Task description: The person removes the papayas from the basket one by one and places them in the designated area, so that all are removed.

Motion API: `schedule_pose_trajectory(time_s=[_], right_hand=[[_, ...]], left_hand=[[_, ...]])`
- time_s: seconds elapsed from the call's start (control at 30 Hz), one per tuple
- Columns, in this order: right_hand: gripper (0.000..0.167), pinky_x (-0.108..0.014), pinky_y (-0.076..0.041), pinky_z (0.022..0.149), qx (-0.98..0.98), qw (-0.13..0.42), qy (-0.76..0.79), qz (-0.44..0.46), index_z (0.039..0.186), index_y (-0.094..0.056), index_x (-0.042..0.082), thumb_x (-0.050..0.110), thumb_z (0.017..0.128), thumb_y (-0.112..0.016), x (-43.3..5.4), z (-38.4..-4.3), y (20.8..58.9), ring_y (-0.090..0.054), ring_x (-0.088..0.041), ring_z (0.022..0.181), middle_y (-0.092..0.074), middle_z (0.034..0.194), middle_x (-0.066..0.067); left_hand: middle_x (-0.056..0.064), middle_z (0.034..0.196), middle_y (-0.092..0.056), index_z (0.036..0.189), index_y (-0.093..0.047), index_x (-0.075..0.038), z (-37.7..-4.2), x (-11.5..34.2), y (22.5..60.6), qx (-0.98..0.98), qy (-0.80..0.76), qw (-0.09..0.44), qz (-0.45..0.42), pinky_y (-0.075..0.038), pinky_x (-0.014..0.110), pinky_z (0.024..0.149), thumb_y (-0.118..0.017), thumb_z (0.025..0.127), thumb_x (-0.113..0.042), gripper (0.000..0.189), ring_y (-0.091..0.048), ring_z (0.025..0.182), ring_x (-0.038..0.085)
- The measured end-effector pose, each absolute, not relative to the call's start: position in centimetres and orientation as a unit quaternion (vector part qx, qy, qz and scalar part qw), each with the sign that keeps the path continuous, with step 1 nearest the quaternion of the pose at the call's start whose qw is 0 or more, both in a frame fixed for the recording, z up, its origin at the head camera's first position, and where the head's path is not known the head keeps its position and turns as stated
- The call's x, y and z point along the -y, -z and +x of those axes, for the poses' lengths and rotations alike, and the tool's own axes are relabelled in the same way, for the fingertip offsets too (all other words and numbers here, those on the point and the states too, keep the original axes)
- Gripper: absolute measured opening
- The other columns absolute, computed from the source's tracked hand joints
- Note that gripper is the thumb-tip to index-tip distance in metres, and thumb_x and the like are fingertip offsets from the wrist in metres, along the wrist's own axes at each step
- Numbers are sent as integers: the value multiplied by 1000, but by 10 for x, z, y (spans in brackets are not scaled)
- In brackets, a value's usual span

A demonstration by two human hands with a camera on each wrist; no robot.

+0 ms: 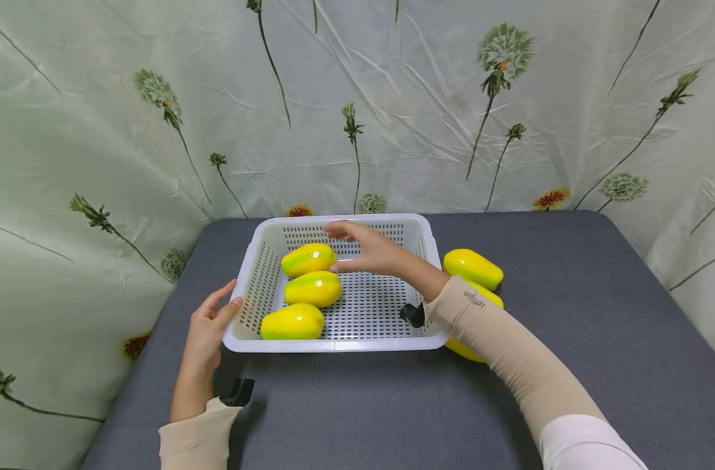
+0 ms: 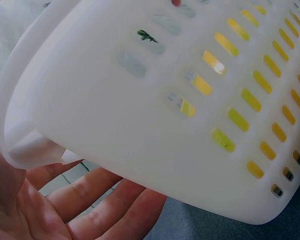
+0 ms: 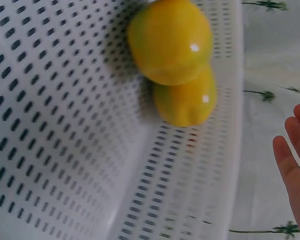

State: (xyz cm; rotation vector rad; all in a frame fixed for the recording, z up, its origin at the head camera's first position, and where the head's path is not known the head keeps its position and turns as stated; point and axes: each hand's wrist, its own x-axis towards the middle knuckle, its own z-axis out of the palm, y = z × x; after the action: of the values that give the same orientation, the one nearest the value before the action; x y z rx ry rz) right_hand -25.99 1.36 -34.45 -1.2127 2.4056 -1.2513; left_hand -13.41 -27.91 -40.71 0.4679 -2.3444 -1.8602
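At frame centre: slotted basket point(image 1: 369, 310), three papayas point(image 1: 313, 289) inside; left grip point(image 1: 207, 329) grasping rim point(image 1: 334, 347), right grip point(image 1: 372, 251) released. Step, seemingly: loading; next, reach for outer papayas point(image 1: 472, 267), centre-right.

White perforated basket point(image 3: 65, 125) across left and centre. Two yellow fruits point(image 3: 170, 45) upper centre, one overlapping other. Right hand point(image 3: 297, 187) at right edge, before pale floral cloth point(image 3: 260, 135).
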Motion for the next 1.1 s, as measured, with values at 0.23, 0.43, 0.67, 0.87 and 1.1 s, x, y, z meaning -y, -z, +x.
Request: schedule_pose_trajectory(time_s=[0.23, 0.43, 0.67, 0.87, 1.1], right_hand=[[70, -40, -31, 98, -808, 141, 414, -394, 134, -38, 8, 28, 76, -72, -3, -267, 363, -40, -20, 119, -43, 132, -9], [71, -40, -32, 97, -817, 172, 387, -392, 134, -37, 9, 27, 75, -73, 4, -269, 370, -41, -23, 117, -42, 132, -9], [70, -36, -33, 96, -826, 215, 348, -388, 134, -38, 11, 28, 76, -73, 10, -270, 377, -42, -19, 117, -42, 133, -4], [67, -30, -32, 96, -832, 246, 296, -399, 133, -39, 12, 28, 77, -72, 13, -269, 383, -41, -15, 116, -41, 133, -1], [65, -29, -33, 95, -837, 255, 274, -400, 133, -40, 10, 26, 79, -71, 16, -269, 385, -41, -15, 115, -42, 132, -2]], left_hand=[[0, 103, -61, 136, -40, -14, -135, 279, 407, 777, 608, 57, 154, -51, 27, 58, -56, 89, -27, 52, -61, 74, 7], [-4, 100, -61, 136, -40, -13, -135, 279, 407, 772, 613, 59, 154, -51, 27, 58, -57, 89, -26, 52, -62, 74, 7], [-12, 86, -62, 136, -40, -9, -132, 279, 406, 759, 634, 62, 135, -51, 28, 54, -57, 89, -24, 52, -62, 70, 10], [-12, 84, -62, 135, -40, -8, -131, 279, 406, 758, 636, 65, 131, -51, 28, 52, -57, 89, -23, 51, -63, 69, 10], [-13, 85, -62, 135, -41, -8, -132, 279, 406, 759, 634, 67, 132, -51, 28, 53, -57, 89, -23, 51, -62, 70, 10]])
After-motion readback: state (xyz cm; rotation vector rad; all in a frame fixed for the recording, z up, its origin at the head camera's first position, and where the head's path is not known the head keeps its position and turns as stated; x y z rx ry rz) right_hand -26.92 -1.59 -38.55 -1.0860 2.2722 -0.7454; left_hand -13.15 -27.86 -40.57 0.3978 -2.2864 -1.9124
